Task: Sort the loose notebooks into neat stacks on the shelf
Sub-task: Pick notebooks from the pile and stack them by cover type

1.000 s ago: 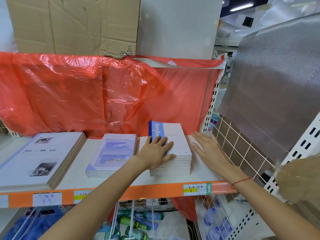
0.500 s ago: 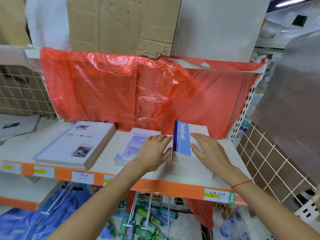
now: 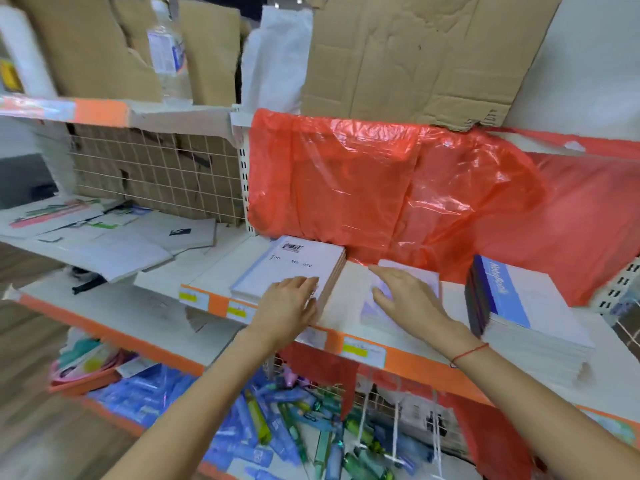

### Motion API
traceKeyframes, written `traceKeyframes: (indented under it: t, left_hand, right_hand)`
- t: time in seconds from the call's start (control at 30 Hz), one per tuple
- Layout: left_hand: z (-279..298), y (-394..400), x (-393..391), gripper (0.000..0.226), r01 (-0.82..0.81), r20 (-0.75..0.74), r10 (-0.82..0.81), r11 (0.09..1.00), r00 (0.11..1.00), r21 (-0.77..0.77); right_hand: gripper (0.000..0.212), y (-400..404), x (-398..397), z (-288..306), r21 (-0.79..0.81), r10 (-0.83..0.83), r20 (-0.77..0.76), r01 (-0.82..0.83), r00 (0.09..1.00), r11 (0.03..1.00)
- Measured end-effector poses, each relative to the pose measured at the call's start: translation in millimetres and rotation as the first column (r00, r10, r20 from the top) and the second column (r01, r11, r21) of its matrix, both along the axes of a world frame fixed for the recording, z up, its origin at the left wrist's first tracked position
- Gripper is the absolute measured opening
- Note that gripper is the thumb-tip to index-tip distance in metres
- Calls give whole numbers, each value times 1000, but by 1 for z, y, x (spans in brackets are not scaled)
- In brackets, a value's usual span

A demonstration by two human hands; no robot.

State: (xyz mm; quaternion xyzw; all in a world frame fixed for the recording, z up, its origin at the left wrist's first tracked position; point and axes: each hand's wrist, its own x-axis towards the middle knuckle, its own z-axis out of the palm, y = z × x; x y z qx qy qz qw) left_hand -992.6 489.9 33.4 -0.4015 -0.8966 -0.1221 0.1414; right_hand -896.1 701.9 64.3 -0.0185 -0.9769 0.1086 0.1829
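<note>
On the far left, loose notebooks (image 3: 114, 237) are seen scattered flat and overlapping on a lower white shelf, in front of a wire grid backed by cardboard. Further right, a neat stack of large white-covered notebooks (image 3: 298, 268) is set on the orange-edged shelf (image 3: 415, 367). The left hand (image 3: 289, 306) is laid on the near right corner of this stack, fingers straight and together, palm down, nothing being grasped. A bare strip of shelf separates it from the next stack, pale lilac notebooks (image 3: 412, 271), on whose smooth cover the right hand (image 3: 408, 299) is pressed flat, fingers extended and slightly spread. A thin red string is worn at that wrist. The two hands are held apart, each on its own stack. At the right, a thicker stack with a glossy blue-banded cover (image 3: 519, 306) is placed, untouched. Crinkled translucent red plastic sheeting (image 3: 398, 192) is draped behind all three stacks, under creased brown cardboard (image 3: 408, 57).
</note>
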Motion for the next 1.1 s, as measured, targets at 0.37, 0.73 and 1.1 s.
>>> traceKeyframes:
  t: [0.37,0.73,1.1]
  left_hand:
    - [-13,-189,-70,41,-131,-37,130,991,991,-30]
    - [-20,-234,-119,42,-120,12,119,986,993,114]
    - [-19,-271,-213,55,-177,17,176,982,984,68]
  right_hand:
    - [44,-170,-87,-17,26,66,65,-68,996,997]
    - [44,-217,-151,-10,62,84,89,-90,992,994]
    - [43,-250,-269,-14,42,193,84,-197,978,980]
